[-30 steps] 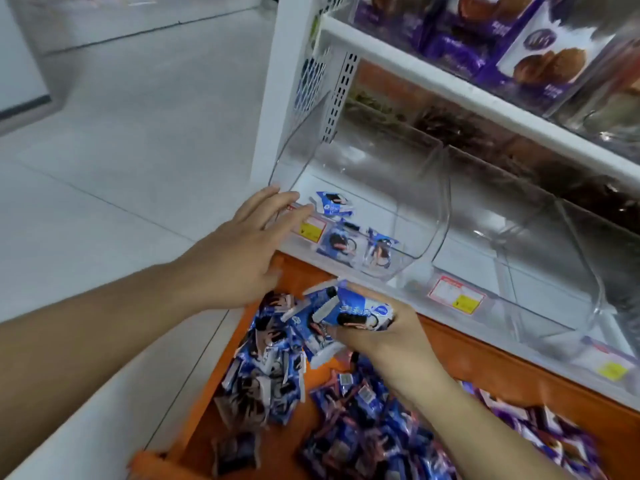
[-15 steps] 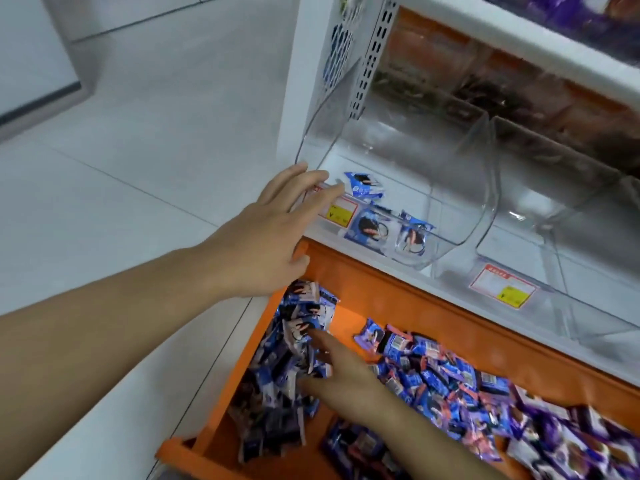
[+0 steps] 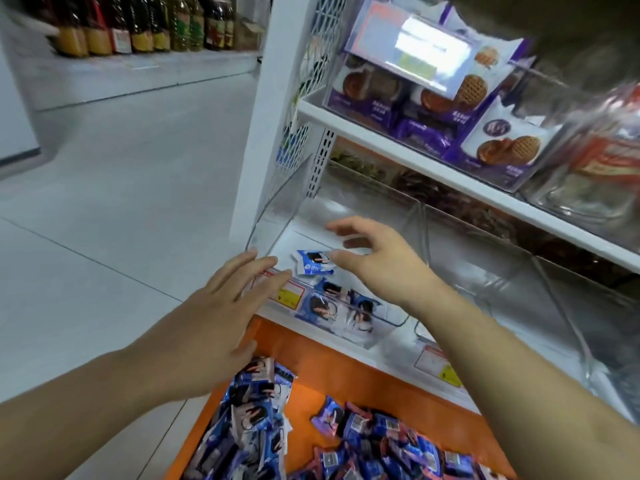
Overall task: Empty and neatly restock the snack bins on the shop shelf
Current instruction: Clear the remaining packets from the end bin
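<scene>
- The right hand (image 3: pixel 377 261) has risen from the orange tray (image 3: pixel 349 379) into the clear bin (image 3: pixel 346 216), grip released beside a blue packet (image 3: pixel 313 261).
- The left hand (image 3: pixel 214 327), fingers straight, touches the bin's front.

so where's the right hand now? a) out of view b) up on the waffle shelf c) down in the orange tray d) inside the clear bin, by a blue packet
d: the right hand reaches into the clear bin, thumb tip at the blue packet.
</scene>
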